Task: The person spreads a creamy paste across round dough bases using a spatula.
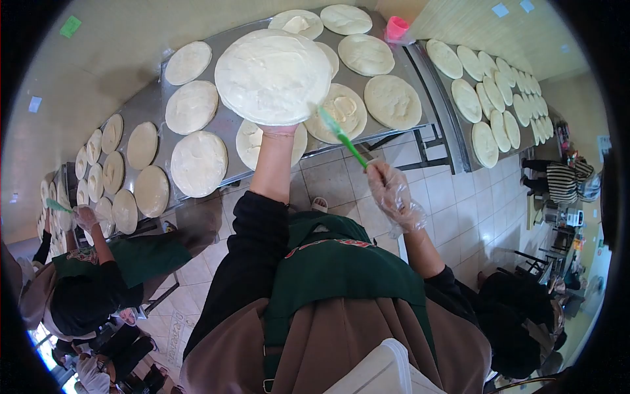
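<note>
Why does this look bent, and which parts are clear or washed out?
Head view: probably a very wide lens, curving the metal table and blackening the corners; head view: the pale disc on the left hand looks clear; head view: the lower-left bright patch looks washed out.

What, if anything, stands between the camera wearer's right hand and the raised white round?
Nothing visible but the green spatula itself: the right hand holds it, its tip close to the edge of the raised white round. The left hand supports the round from beneath, so it doesn't block the top.
</note>
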The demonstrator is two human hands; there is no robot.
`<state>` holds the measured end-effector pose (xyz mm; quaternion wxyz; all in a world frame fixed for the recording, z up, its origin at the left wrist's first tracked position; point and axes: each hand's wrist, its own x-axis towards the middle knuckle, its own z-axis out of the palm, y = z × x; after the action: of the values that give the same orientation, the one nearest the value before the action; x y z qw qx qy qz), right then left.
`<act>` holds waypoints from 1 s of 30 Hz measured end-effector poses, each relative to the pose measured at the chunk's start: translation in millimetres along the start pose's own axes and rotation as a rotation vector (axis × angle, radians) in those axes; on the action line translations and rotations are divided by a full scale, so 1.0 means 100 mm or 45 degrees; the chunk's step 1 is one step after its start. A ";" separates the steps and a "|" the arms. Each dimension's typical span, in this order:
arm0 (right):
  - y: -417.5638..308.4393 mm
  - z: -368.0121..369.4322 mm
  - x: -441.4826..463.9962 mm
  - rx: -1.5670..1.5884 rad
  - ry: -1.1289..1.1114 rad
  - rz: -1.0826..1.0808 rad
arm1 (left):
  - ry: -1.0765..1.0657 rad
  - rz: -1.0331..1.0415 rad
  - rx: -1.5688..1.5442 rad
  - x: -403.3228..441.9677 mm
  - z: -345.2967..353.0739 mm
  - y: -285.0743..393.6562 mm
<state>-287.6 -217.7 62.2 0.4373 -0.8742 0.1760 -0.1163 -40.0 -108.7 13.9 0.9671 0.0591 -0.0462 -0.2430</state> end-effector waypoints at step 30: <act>0.07 -0.55 0.21 0.187 -0.041 0.174 | -0.056 -0.147 0.454 -0.04 -0.45 0.07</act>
<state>-289.5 -269.7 89.6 0.5098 -0.8276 0.2193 -0.0846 -34.9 -96.2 -29.5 0.9246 0.2267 -0.1060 -0.2873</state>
